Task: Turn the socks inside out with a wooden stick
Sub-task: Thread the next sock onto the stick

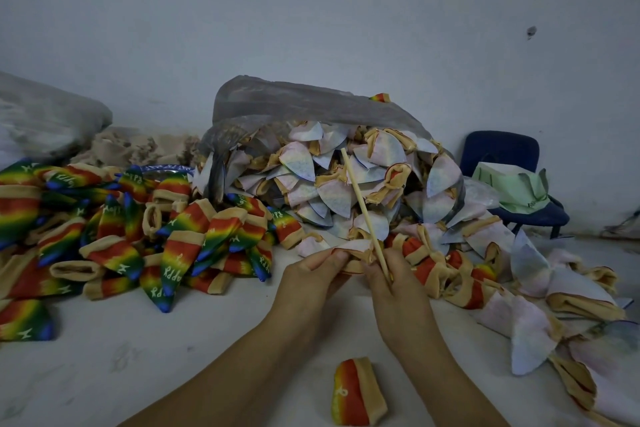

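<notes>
Bag (277, 97) holds pale socks (298, 163); left grip (308, 284) pinches held sock (353, 248); right grip (398, 295) clasps wooden stick (358, 198).

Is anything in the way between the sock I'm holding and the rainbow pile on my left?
Nothing visible does. Only bare surface lies between the sock and the near edge of the rainbow pile. The wooden stick points up and away, toward the pale heap.

We can't see the lower end of the thin pale wooden stick (362, 208), lost among the right hand (391, 284) fingers, nor most of the pale inside-out sock (353, 248) under it and the left hand (311, 277); the rainbow-striped sock pile (104, 239) runs off the left edge, and the grey translucent plastic bag (294, 97) hides the back of the pale sock heap (301, 166).
</notes>
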Demonstrator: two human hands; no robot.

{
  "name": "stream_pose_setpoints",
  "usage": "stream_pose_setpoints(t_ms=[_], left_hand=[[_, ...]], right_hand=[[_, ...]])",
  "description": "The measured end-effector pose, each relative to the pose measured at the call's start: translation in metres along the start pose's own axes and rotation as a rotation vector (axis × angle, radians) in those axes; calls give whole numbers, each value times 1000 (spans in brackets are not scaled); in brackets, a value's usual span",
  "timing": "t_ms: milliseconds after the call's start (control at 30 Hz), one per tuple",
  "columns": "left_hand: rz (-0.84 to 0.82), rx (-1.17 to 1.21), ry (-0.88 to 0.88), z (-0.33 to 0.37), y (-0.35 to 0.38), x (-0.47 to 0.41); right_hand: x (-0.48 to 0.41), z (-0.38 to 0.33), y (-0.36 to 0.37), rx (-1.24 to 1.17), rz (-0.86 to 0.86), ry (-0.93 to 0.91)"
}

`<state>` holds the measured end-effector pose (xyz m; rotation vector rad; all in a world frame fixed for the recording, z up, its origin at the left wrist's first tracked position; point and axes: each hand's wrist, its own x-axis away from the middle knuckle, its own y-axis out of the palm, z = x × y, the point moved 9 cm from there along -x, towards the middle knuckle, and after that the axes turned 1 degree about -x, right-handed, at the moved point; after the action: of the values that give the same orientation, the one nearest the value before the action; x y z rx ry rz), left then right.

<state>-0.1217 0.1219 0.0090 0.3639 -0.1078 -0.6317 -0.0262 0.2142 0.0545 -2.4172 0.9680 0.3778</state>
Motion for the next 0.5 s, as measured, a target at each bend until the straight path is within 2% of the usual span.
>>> stream_pose_setpoints(t_ms=[133, 233, 400, 500], left_hand=[[22, 174, -13, 5, 0, 1], [-11, 285, -112, 3, 6, 2], [-155, 131, -260, -2, 18, 7], [-210, 201, -294, -3, 28, 10]], right_hand=[[-2, 6, -1, -15, -15, 42], [-3, 15, -1, -21, -30, 109], [-4, 25, -3, -205, -38, 225], [-1, 27, 1, -320, -28, 293]])
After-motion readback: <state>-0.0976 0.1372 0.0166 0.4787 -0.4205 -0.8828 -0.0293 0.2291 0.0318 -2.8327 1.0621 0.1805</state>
